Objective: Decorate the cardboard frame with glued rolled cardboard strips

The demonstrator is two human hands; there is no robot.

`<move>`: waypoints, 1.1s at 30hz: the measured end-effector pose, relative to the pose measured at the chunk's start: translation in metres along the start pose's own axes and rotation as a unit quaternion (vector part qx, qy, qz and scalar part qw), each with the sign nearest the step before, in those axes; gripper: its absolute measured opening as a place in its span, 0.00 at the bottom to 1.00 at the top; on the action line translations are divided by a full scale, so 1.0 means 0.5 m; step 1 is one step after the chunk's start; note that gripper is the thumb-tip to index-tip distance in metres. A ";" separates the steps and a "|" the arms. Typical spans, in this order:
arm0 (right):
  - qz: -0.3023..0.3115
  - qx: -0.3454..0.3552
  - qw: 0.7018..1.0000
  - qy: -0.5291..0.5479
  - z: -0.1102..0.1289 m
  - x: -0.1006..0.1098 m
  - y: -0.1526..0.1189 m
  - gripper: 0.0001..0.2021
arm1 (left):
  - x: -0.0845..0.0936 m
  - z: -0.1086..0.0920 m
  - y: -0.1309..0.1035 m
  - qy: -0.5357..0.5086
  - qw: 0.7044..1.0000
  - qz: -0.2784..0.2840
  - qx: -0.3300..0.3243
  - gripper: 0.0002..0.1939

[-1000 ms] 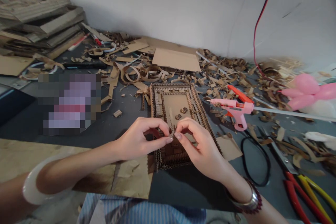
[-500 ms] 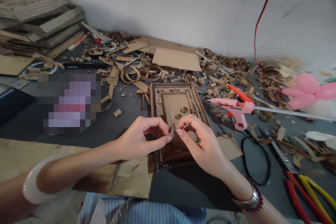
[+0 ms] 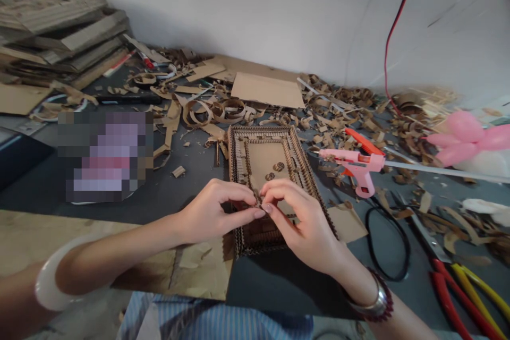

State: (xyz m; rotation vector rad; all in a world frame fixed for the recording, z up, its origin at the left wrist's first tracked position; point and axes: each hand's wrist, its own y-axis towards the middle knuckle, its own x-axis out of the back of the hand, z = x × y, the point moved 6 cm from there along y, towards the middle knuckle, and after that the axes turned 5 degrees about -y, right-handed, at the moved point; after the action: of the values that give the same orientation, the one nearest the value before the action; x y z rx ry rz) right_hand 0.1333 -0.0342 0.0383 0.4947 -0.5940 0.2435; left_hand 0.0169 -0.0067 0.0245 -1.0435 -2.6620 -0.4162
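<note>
My left hand (image 3: 217,210) and my right hand (image 3: 298,218) meet fingertip to fingertip over the lower part of a cardboard frame (image 3: 235,159). Between them they pinch a small strip of cardboard (image 3: 258,203), mostly covered by the fingers. The rectangular frame has corrugated borders and lies flat on the dark table. Two small rolled cardboard coils, one (image 3: 278,167) above the other (image 3: 270,176), rest on its inner panel just beyond my right fingers.
A pink glue gun (image 3: 358,162) lies right of the frame, near a black cable (image 3: 368,239) and red-handled pliers (image 3: 446,287). Cardboard scraps (image 3: 223,109) cover the back. Stacked cardboard frames (image 3: 67,32) stand at the left, behind a pixelated object (image 3: 109,162).
My right hand has shifted slightly left and down, and the fingertips of both hands are closer together. Less of the small strip shows between them.
</note>
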 end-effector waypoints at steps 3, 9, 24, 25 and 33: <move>0.000 -0.010 1.000 0.017 -0.002 -0.001 0.001 0.05 | -0.001 -0.004 0.001 0.004 1.000 0.002 -0.014 0.08; -0.005 -0.065 0.996 0.064 -0.016 0.004 -0.003 0.04 | -0.001 -0.006 -0.001 0.011 1.000 0.007 -0.007 0.09; -0.039 -0.064 0.993 0.086 -0.018 0.022 0.001 0.02 | 0.001 -0.009 -0.001 -0.009 1.000 0.001 -0.020 0.08; -0.035 -0.048 0.996 0.063 -0.014 0.022 0.003 0.03 | 0.002 -0.008 -0.001 -0.009 1.000 -0.002 -0.020 0.08; -0.013 -0.019 0.999 0.026 -0.009 0.012 0.005 0.04 | 0.000 -0.015 0.001 -0.002 0.999 0.003 -0.052 0.06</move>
State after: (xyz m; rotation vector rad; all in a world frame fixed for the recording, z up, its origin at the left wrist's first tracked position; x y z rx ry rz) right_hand 0.1393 -0.0294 0.0395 0.4582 -0.5399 0.2206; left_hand 0.0182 -0.0090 0.0313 -1.0809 -2.6650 -0.5583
